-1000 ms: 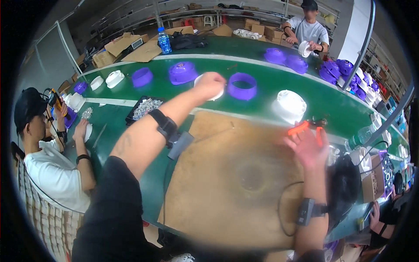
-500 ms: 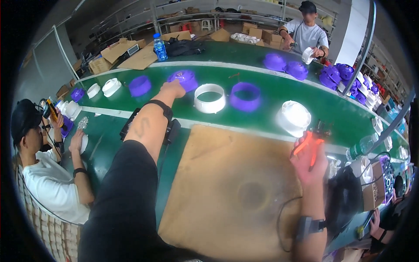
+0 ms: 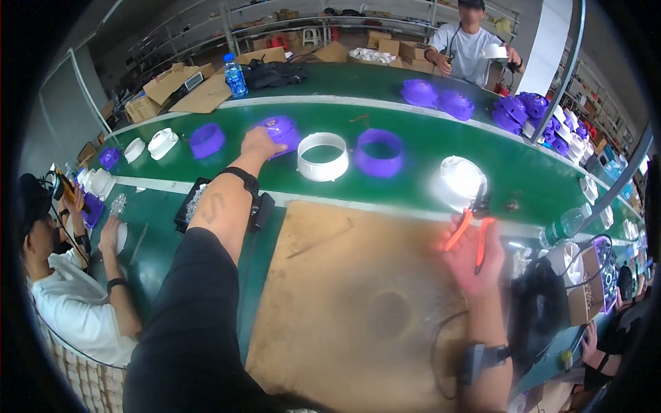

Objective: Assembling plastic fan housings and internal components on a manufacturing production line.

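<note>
Reaching far across the green belt, my left hand (image 3: 260,146) is closed on the near left side of a purple domed housing (image 3: 282,128), thumb along its front. My right hand (image 3: 474,260), palm up, holds orange-handled cutting pliers (image 3: 480,237) with their handles spread. The dark jaws point away, beside a white round housing (image 3: 463,177) that is washed out by glare. Between my hands stand a white ring (image 3: 322,167) and a purple ring (image 3: 379,165) on the belt. A brown board (image 3: 344,303) lies in front of me.
More purple and white parts sit along the belt (image 3: 241,165), with a pile (image 3: 530,113) at the far right. A co-worker (image 3: 76,289) sits at left; another (image 3: 468,51) stands opposite. A green-tinted bottle (image 3: 566,226) and open carton (image 3: 584,296) are at right.
The view has shifted, so things appear slightly further left. The pliers in my right hand now show more clearly, with my palm turned up. My left hand stays at the purple housing.
</note>
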The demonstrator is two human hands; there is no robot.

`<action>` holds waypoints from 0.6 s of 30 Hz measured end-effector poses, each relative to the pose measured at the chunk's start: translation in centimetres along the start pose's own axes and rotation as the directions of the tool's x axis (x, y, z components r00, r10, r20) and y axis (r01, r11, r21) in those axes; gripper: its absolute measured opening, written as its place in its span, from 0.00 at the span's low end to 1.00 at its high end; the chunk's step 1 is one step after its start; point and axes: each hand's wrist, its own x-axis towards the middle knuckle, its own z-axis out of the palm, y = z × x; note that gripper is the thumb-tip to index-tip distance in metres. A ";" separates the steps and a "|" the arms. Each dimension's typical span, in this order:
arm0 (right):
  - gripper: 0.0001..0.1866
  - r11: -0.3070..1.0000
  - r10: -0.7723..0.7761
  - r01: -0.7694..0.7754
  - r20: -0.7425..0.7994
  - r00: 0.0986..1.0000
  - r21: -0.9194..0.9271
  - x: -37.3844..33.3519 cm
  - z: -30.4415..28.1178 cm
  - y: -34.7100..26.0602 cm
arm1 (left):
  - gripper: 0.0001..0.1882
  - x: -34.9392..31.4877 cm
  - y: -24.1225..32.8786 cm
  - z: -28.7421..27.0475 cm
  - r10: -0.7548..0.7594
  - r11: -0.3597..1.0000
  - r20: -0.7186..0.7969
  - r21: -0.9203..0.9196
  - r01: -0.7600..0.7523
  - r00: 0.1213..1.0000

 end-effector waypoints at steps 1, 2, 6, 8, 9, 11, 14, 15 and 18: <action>0.32 1.000 0.002 -0.001 0.043 0.999 -0.019 0.0 -0.2 0.0 | 0.39 -0.8 0.2 -0.6 0.040 0.999 -0.041 -0.006 -0.040 0.998; 0.31 0.999 0.020 -0.017 0.100 0.995 -0.032 0.3 0.0 0.7 | 0.39 -1.6 -0.6 -1.7 0.017 1.000 -0.048 0.006 -0.017 0.999; 0.22 0.986 -0.037 0.051 0.086 0.996 -0.160 -1.1 1.8 0.7 | 0.30 -5.2 0.8 -4.9 0.271 0.961 -0.240 0.015 -0.276 0.932; 0.18 0.988 -0.002 0.024 0.142 0.990 -0.154 -1.2 2.4 1.3 | 0.25 -8.7 -0.1 -7.2 0.380 0.879 -0.462 -0.090 -0.469 0.801; 0.16 0.974 -0.044 0.070 0.122 0.992 -0.215 -1.7 3.4 1.1 | 0.23 -10.6 0.4 -7.8 0.430 0.830 -0.544 -0.077 -0.553 0.721; 0.13 0.958 -0.070 0.094 0.096 0.993 -0.273 -2.3 3.7 0.7 | 0.20 -14.9 1.3 -8.7 0.522 0.683 -0.660 -0.057 -0.728 0.541; 0.16 0.869 -0.093 0.141 0.124 0.988 -0.474 -3.4 6.3 2.0 | 0.18 -21.6 0.8 -9.3 0.573 0.531 -0.698 -0.083 -0.843 0.430; 0.20 0.866 -0.091 0.140 0.123 0.988 -0.479 -4.1 7.3 2.1 | 0.16 -23.7 1.1 -9.5 0.579 0.441 -0.718 -0.123 -0.889 0.386; 0.23 0.776 -0.020 0.138 0.195 0.981 -0.616 -5.5 9.8 2.8 | 0.15 -29.1 1.0 -9.1 0.573 0.312 -0.712 -0.270 -0.911 0.407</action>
